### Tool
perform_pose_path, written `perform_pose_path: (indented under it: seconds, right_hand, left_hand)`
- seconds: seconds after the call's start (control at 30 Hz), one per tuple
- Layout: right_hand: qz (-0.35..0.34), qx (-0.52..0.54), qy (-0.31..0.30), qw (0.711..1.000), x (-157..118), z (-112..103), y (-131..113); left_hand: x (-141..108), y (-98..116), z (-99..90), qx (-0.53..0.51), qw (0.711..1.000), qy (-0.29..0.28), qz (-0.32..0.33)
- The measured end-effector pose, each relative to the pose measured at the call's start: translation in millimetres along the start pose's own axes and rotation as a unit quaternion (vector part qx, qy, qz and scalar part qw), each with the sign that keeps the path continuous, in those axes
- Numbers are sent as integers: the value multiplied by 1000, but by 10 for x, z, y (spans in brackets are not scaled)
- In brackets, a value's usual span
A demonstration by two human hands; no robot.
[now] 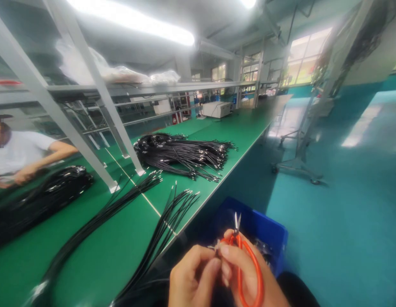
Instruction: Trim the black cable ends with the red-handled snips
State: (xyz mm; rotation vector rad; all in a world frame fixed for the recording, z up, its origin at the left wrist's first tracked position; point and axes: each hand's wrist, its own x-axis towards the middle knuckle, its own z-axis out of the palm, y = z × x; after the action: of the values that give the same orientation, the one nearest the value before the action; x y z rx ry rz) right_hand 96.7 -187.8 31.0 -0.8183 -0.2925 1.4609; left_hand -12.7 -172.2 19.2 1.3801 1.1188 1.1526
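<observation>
My right hand [249, 264] holds a pair of scissors with orange handles [259, 273]. Their short metal blades point up and stand slightly apart. My left hand [198, 273] is closed in a pinch, its fingertips meeting those of my right hand. Something small and dark shows between the fingertips, too blurred to name. Just left of my hands, a bundle of thin black cables [156, 236] with pale tips hangs over the edge of the green table [98, 238]. Farther left lies another long bundle of black cables [98, 217].
A large heap of black cables [185, 155] lies farther along the table. A blue bin [271, 230] stands below my hands, beside the table edge. At left, a person in a white shirt [28, 149] sits behind black bundles [57, 185]. Grey shelf posts [105, 85] rise from the table.
</observation>
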Motion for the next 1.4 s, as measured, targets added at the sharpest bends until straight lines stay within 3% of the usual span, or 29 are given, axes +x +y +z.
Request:
perform_pose_path:
  seconds: [0.17, 0.37, 0.53, 0.7, 0.83, 0.97, 1.17, 1.23, 1.33, 1.4]
  right_hand:
    - [-20, -34, 26, 999, 90, 70, 14]
    - [-38, -33, 7, 999, 91, 80, 60]
    - [-101, -133, 45, 985, 117, 2, 41]
    - [-148, -189, -5, 971, 119, 40, 13]
    - [-242, -266, -6, 933, 90, 34, 36]
    - [-284, -313, -2, 906, 73, -19, 67]
    - [-273, -275, 19, 922, 99, -16, 161]
    - [-262, -249, 22, 932, 99, 13, 168]
    - [-260, -240, 29, 935, 79, 55, 130]
    - [-252, -246, 27, 936, 59, 72, 90]
  left_hand:
    - [63, 27, -55, -90, 989, -23, -117]
    - [77, 28, -76, -131, 983, -29, -121]
    - [86, -3, -89, -165, 975, -44, -145]
    - [98, -31, -108, -150, 979, -61, -123]
    - [97, -40, -104, -120, 983, -78, -118]
    - [57, -16, -29, -107, 991, -27, -75]
    - [56, 115, 86, -48, 994, 90, 47]
    - [90, 131, 83, -63, 995, 69, 40]
    - [124, 105, 50, -150, 988, 12, -21]
    - [117, 71, 10, -160, 986, 18, -40]
